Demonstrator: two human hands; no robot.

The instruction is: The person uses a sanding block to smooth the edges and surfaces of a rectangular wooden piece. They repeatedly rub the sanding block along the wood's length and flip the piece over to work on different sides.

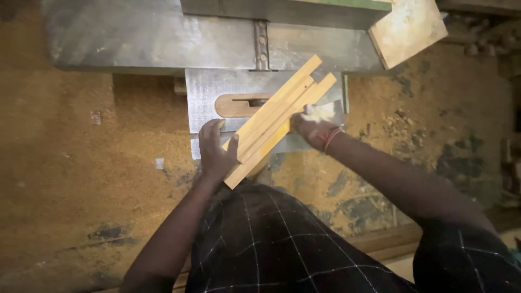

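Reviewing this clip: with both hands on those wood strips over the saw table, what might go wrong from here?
The left hand and right hand sit bare beside the blade slot, so a slip may bring fingers to it. The wood strips lie loosely stacked and might shift apart. Sawdust on the floor may make footing slippery.

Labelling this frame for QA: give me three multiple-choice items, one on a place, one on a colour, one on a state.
1. Where does the bundle of wooden strips lie?
A. on the metal saw table
B. on the floor
C. on the person's lap

2. What colour is the band on the right hand's wrist?
A. blue
B. red
C. green

3. What does the left hand do?
A. hangs free
B. holds a hammer
C. grips the strips' near end

Key: 1 A, the strips rest across the grey plate; 2 B, a red band shows; 3 C, fingers and thumb close on the strips.
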